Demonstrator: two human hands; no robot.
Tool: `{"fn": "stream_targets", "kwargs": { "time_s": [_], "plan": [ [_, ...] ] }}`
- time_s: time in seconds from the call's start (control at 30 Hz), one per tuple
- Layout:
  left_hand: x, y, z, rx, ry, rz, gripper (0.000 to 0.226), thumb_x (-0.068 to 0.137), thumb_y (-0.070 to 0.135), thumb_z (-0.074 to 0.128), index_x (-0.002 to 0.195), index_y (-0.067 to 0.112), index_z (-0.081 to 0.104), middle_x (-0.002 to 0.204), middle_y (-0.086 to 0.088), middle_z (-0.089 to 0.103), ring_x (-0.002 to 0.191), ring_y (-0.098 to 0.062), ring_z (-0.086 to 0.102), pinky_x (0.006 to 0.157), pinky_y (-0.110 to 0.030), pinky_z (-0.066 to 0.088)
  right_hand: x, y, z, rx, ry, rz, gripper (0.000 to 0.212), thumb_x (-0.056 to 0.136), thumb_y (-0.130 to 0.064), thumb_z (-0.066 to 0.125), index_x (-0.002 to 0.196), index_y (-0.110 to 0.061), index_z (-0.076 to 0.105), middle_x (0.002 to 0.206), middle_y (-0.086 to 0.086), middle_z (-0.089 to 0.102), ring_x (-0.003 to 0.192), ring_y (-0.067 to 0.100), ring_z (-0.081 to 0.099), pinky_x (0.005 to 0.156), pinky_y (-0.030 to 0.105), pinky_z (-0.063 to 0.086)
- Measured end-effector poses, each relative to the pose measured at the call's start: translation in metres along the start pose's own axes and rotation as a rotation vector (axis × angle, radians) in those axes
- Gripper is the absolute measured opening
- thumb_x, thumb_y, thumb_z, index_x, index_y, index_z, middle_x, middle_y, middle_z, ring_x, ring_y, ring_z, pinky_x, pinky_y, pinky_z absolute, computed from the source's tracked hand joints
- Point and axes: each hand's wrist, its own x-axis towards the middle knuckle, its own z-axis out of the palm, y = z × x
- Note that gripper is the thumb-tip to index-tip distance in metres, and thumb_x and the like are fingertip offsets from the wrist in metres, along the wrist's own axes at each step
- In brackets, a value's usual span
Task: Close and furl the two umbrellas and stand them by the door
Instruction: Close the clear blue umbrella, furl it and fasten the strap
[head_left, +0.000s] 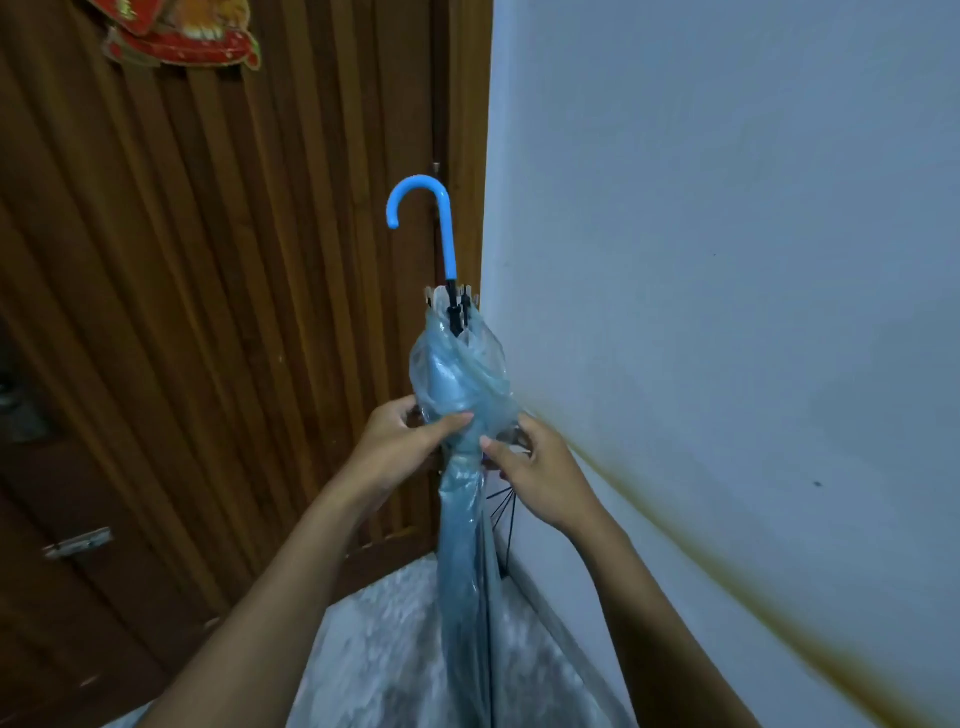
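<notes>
Now my left hand (402, 441) and right hand (537, 470) both pinch the gathered canopy of the blue umbrella (457, 379), upright just beside the door (208, 312), mid-furl; next, I judge, the folds need wrapping tight.

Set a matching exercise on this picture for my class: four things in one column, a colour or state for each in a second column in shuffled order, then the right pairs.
Things
1. umbrella handle
2. umbrella canopy
3. door
4. wall

Colour or state
A. white, with a brownish streak
B. translucent pale blue, bunched together
C. bright blue, hooked at the top
D. brown wood, ribbed

Pairs: 1-C, 2-B, 3-D, 4-A
</notes>
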Motion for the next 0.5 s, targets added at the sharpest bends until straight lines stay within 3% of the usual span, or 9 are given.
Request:
{"fn": "stream_targets", "kwargs": {
  "time_s": [0.1, 0.17, 0.23, 0.27, 0.37, 0.43, 0.5],
  "plan": [
    [0.050, -0.003, 0.018, 0.030, 0.073, -0.016, 0.040, 0.074, 0.028, 0.083, 0.110, 0.018, 0.069, 0.103, 0.003, 0.075, 0.091, -0.013, 0.073, 0.083, -0.041, 0.060, 0.040, 0.022, -0.017, 0.008, -0.023, 0.037, 0.038, 0.094, -0.014, 0.065, 0.130, -0.021, 0.052, 0.106, -0.020, 0.064, 0.087, -0.014, 0.065, 0.071, 0.010, 0.050],
    [0.083, -0.010, 0.027, 0.036, 0.121, -0.032, 0.049, 0.064, 0.034, 0.088, 0.106, 0.018, 0.069, 0.100, 0.000, 0.076, 0.092, -0.018, 0.074, 0.085, -0.047, 0.059, 0.061, 0.040, -0.021, -0.017, -0.039, 0.040, 0.049, 0.091, -0.020, 0.070, 0.132, -0.028, 0.045, 0.110, -0.026, 0.057, 0.092, -0.010, 0.064, 0.067, 0.006, 0.050],
    [0.111, -0.018, 0.034, 0.031, 0.135, -0.061, 0.053, 0.062, 0.029, 0.090, 0.107, 0.014, 0.066, 0.100, -0.003, 0.076, 0.092, -0.021, 0.073, 0.085, -0.047, 0.059, 0.084, 0.058, -0.021, -0.030, -0.019, 0.067, 0.049, 0.087, -0.024, 0.074, 0.126, -0.033, 0.045, 0.108, -0.027, 0.056, 0.096, -0.006, 0.062, 0.070, 0.007, 0.051],
    [0.123, -0.022, 0.036, 0.036, 0.131, -0.075, 0.053, 0.064, 0.024, 0.090, 0.109, 0.014, 0.064, 0.100, -0.003, 0.075, 0.091, -0.020, 0.074, 0.084, -0.045, 0.060, 0.096, 0.069, -0.021, -0.028, 0.010, 0.090, 0.047, 0.086, -0.025, 0.076, 0.122, -0.034, 0.048, 0.105, -0.022, 0.061, 0.095, -0.002, 0.065, 0.074, 0.013, 0.055],
    [0.156, -0.030, 0.036, 0.078, 0.057, -0.105, 0.055, 0.068, 0.022, 0.087, 0.115, 0.020, 0.061, 0.103, 0.002, 0.073, 0.086, -0.012, 0.074, 0.074, -0.036, 0.062, 0.133, 0.089, -0.023, -0.037, 0.069, 0.125, 0.032, 0.079, -0.029, 0.076, 0.108, -0.028, 0.062, 0.093, 0.010, 0.074, 0.087, 0.026, 0.074, 0.081, 0.050, 0.060],
    [0.182, -0.036, 0.031, 0.096, 0.026, -0.094, 0.050, 0.071, 0.023, 0.086, 0.115, 0.024, 0.064, 0.106, 0.004, 0.074, 0.086, -0.008, 0.073, 0.071, -0.029, 0.061, 0.158, 0.101, -0.027, 0.021, 0.050, 0.132, 0.039, 0.077, -0.028, 0.076, 0.114, -0.023, 0.065, 0.100, 0.011, 0.075, 0.093, 0.028, 0.074, 0.087, 0.055, 0.057],
    [0.209, -0.042, 0.023, 0.122, 0.027, -0.060, 0.045, 0.072, 0.023, 0.085, 0.113, 0.025, 0.067, 0.106, 0.006, 0.074, 0.093, -0.008, 0.072, 0.078, -0.032, 0.060, 0.184, 0.108, -0.030, 0.089, 0.038, 0.142, 0.048, 0.076, -0.027, 0.080, 0.120, -0.017, 0.065, 0.110, 0.010, 0.074, 0.102, 0.030, 0.072, 0.092, 0.056, 0.055]
  ]
}}
